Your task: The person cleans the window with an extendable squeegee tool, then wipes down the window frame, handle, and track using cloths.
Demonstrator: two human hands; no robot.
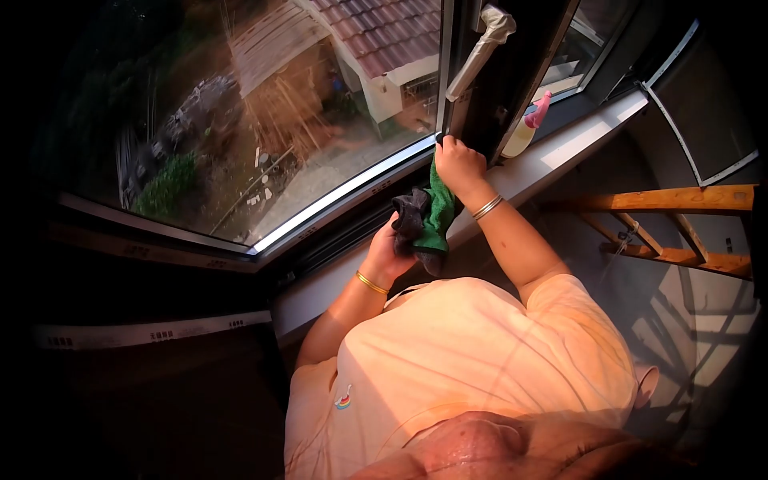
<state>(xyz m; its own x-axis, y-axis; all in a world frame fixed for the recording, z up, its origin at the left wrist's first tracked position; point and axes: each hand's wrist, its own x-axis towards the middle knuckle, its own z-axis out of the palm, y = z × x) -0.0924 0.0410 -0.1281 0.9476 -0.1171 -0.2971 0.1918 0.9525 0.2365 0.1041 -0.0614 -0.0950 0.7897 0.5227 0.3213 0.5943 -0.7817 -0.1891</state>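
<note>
My left hand [388, 254], with a gold-coloured bracelet at the wrist, is closed on a bunched dark grey cloth [410, 212]. A green cloth [438, 212] hangs beside it, touching the grey one. Its upper end is pinched in my right hand [462, 166], which wears silver-coloured bangles. The right fingers press against the window frame [445, 104] near the lower corner of the glass pane. Above that hand is a window handle [482, 52] wrapped in pale film.
A spray bottle [524, 136] with a pink head stands on the sill [584, 132] to the right. A wooden ladder [652, 200] and a framed screen [704, 120] are further right. Through the glass appear a tiled roof [384, 32] and a yard.
</note>
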